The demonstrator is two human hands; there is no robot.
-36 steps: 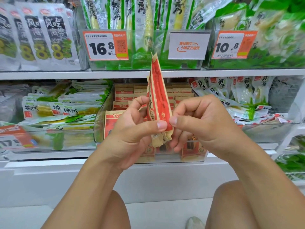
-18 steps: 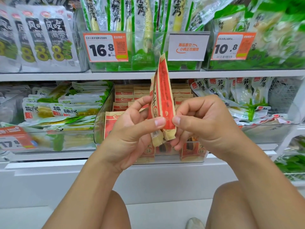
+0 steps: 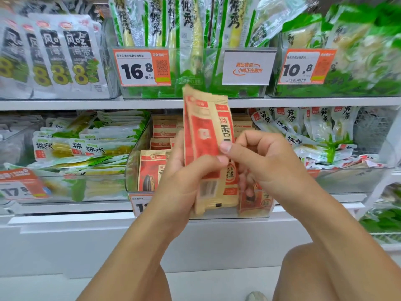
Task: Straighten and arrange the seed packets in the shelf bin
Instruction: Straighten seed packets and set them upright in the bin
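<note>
Holding: left hand (image 3: 184,183) grips two upright seed packets (image 3: 206,148), thumb across their front.
Right hand (image 3: 267,166): pinches the packets' right edge.
Packets' place: raised in front of the clear shelf bin (image 3: 132,170), where more packets stand.

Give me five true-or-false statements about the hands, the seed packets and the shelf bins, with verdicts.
1. Both hands hold seed packets upright in front of the shelf. True.
2. The left hand is empty. False: it grips the packets.
3. The right hand pinches the packets with its thumb. True.
4. The clear bin behind the hands is empty. False: more seed packets stand inside.
5. The price tag above reads 10.8. False: it reads 16.8.
</note>
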